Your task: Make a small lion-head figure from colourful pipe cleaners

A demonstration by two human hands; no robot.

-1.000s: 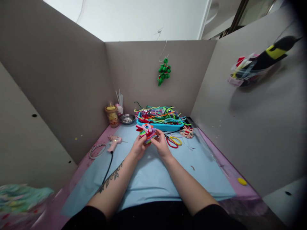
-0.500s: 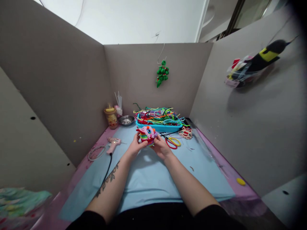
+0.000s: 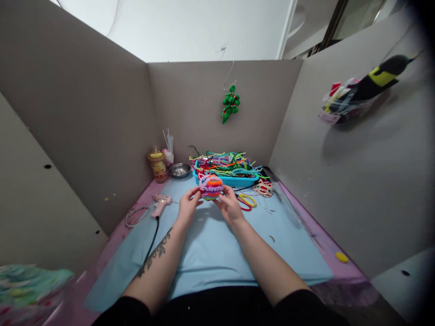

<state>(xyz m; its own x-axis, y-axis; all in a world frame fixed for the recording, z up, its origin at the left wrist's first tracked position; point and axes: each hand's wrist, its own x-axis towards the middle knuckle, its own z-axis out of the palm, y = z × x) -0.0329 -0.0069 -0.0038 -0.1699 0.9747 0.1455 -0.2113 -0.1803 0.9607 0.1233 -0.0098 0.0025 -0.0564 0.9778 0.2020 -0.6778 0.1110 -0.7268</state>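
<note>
A small fuzzy figure [image 3: 211, 186] in lilac, orange, pink and red is held up above the blue cloth, between both hands. My left hand [image 3: 189, 203] grips its left side with thumb and fingers. On its right side, my right hand [image 3: 229, 204] holds it the same way. Just behind it stands a blue tray [image 3: 238, 181] heaped with colourful fuzzy stems [image 3: 231, 165]. Red-and-yellow-handled scissors [image 3: 247, 202] lie right of my right hand, partly covered by it.
A pink glue gun [image 3: 161, 206] with a black cable lies left of my hands. Behind it are a metal bowl [image 3: 180, 170] and a drink cup [image 3: 157, 166]. A beaded-looking piece [image 3: 263, 188] sits right of the tray. Grey partitions [image 3: 217, 117] surround the table.
The fuzzy figure has been turned, so its blue eye-like spot no longer shows and lilac and orange bands do. Both hands have shifted their hold, and the left has moved slightly left.
</note>
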